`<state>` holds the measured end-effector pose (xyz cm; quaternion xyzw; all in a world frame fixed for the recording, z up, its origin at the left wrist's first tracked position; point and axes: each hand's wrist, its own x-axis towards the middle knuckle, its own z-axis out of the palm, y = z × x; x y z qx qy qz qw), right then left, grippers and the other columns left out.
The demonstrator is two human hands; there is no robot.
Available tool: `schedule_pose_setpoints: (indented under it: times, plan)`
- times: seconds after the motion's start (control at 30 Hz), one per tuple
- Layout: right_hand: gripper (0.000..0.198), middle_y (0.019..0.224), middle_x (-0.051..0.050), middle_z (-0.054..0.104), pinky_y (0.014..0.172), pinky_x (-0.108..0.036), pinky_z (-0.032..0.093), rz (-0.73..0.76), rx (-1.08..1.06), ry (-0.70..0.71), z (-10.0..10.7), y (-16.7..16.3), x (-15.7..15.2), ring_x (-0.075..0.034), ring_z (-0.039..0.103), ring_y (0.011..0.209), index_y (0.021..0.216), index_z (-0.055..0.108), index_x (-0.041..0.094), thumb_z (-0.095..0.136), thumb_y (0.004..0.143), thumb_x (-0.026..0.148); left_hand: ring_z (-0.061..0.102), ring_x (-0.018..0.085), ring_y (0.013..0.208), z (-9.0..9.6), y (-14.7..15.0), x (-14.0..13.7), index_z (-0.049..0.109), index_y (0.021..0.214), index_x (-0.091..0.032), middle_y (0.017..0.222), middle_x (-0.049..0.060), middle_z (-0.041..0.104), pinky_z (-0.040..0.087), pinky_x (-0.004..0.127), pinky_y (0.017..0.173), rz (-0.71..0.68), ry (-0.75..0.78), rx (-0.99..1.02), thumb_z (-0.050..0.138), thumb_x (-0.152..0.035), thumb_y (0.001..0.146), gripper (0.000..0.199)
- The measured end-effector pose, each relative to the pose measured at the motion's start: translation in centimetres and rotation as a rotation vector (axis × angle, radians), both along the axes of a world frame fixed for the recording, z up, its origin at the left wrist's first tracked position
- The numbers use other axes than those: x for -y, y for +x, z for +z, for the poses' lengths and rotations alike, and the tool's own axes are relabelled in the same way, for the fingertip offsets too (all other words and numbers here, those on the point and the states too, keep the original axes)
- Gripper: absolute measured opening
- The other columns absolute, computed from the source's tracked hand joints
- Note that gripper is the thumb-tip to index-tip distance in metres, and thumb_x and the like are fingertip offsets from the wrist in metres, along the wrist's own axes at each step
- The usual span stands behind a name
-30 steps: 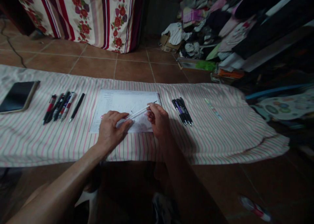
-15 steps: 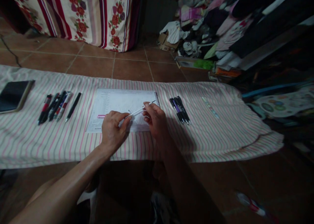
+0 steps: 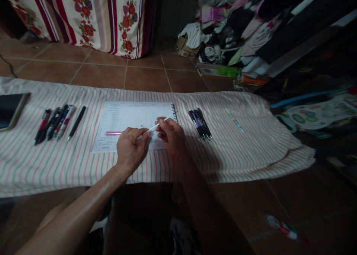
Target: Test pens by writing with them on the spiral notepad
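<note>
White stick (image 3: 153, 128): slanting above the notepad (image 3: 139, 111), held in both your hands; its dark, thin tip points at the notepad's spiral (image 3: 174, 112).
Left hand (image 3: 129, 149): your thumb and forefinger pinched on the stick's lower end, the other fingers curled.
Right hand (image 3: 172, 134): your thumb and fingertips closed on the stick's upper part, the rest folded in.
Pink piece (image 3: 113, 133): lying on the notepad, one end at your left hand; whether they touch, you cannot tell.
Dark bit (image 3: 142, 126): just beyond your left fingertips, too small to identify.
Risk, stick: thin and pinched at small spots; a twist or uneven pull could bend it or let it slip.
Risk, pink piece: likely to roll if your left hand sweeps outward.
Risk, dark bit: easily flicked away by a fingertip.
Near edge: the cloth (image 3: 251, 162) ends just below your wrists; anything dropped towards you could reach the floor.
Left side: single pen (image 3: 76, 123), then a cluster of pens (image 3: 57, 121), limiting a wide sweep.
Right side: pens (image 3: 199, 121) near your right hand; more room beyond, up to the patterned pen (image 3: 234, 120).
</note>
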<state>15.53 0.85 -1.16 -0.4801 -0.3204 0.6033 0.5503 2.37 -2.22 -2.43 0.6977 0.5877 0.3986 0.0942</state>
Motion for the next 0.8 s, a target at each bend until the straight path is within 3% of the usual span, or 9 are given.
schedule_pose_setpoints:
  times: [0.2, 0.63, 0.8]
  plan:
    - [0.022, 0.074, 0.001, 0.065, 0.045, -0.013, 0.041, -0.029, 0.013, 0.004, -0.22, 0.24, 0.07, -0.006, 0.056, 0.058, 0.073, 0.065, 0.019, 0.07, 0.064, 0.039, 0.059, 0.017, 0.071, -0.1, 0.19, 0.11, 0.067, 0.094, -0.02, 0.078, 0.004, 0.069, 0.045, 0.032, 0.065, -0.006, -0.035, 0.019, 0.051, -0.034, 0.085, 0.024]
    - [0.02, 0.073, 0.0, 0.065, 0.047, -0.014, 0.046, 0.049, 0.041, 0.033, -0.02, -0.39, 0.51, -0.006, 0.057, 0.059, 0.073, 0.066, 0.016, 0.067, 0.068, 0.036, 0.057, 0.014, 0.062, 0.12, 0.89, 0.34, 0.069, 0.088, -0.017, 0.08, 0.005, 0.07, 0.043, 0.028, 0.06, 0.05, -0.196, 0.094, 0.05, -0.033, 0.085, 0.025]
    - [0.021, 0.071, 0.0, 0.063, 0.048, -0.014, 0.047, -0.058, -0.002, 0.048, -0.25, -0.42, 0.19, -0.005, 0.056, 0.057, 0.072, 0.063, 0.016, 0.065, 0.069, 0.037, 0.057, 0.014, 0.06, 0.05, 0.79, 0.55, 0.069, 0.085, -0.018, 0.076, 0.004, 0.069, 0.041, 0.028, 0.058, 0.049, -0.191, 0.086, 0.051, -0.033, 0.084, 0.023]
